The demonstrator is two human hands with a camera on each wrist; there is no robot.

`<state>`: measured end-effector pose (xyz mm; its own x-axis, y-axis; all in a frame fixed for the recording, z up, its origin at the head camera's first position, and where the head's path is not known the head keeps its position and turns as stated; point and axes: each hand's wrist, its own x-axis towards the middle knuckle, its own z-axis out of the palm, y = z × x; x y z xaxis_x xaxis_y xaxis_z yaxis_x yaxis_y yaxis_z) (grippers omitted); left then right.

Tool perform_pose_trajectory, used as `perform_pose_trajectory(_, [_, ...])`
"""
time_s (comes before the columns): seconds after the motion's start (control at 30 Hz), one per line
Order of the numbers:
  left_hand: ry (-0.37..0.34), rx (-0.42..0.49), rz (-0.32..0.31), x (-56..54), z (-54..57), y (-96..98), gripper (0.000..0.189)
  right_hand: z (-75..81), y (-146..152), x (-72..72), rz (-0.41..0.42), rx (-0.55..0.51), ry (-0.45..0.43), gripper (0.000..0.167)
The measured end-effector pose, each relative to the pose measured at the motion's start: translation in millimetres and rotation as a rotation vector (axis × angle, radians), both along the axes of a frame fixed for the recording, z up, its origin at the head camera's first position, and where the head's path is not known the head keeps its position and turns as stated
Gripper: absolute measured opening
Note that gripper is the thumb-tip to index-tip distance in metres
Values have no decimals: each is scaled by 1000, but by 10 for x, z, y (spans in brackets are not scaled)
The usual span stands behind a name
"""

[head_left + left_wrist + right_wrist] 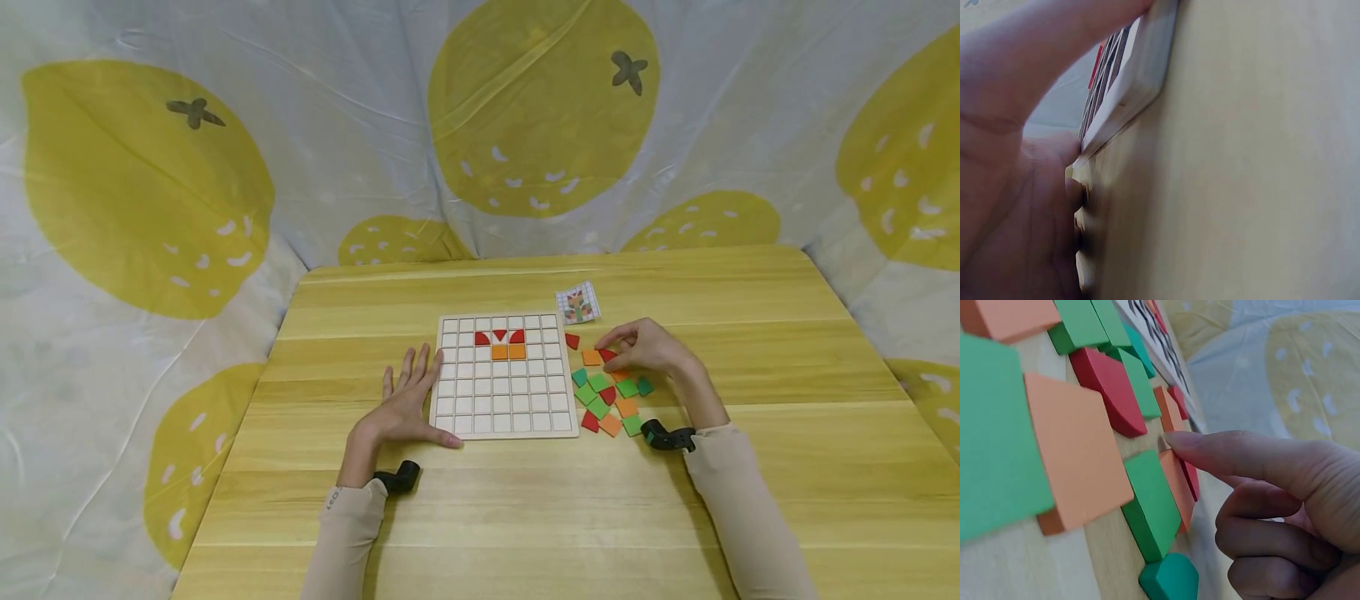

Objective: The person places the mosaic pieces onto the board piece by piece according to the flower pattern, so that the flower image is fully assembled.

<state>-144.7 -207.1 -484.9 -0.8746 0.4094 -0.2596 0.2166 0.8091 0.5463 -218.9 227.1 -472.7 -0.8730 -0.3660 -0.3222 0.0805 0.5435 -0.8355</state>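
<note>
Notably, a red tile (608, 356) lies right of the board (498, 402), at the frame's centre-right, between the nearer right hand's (649, 346) thumb and forefinger; whether pinched cannot be told. Outspread, the left hand (403, 412) touches the board's left edge.

We wear long beige sleeves (750, 508), lightly creased, with small dark lettering (334, 497) near the left cuff (363, 495), and an angular black camera (399, 477) on each wrist (710, 406)
</note>
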Motion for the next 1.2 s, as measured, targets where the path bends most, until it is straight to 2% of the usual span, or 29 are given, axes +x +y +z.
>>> perform_pose_trajectory(0.37, [-4,2,-2,0,-1,-7,150,-68,-95,-25,-35,13,18,36])
perform_pose_trajectory(0.6, [0,-4,-4,1,4,-10,149,-70,-117,-29,-8,7,29,34])
perform_pose_trajectory(0.8, [1,-26,-9,5,18,-2,149,-12,-195,-33,-11,7,116,31])
perform_pose_trajectory(0.97, [5,-35,-6,12,25,3,149,62,-526,-39,30,-49,177,29])
perform_pose_trajectory(1.2, [5,-21,-7,15,19,10,150,93,-1177,-64,66,-100,188,26])
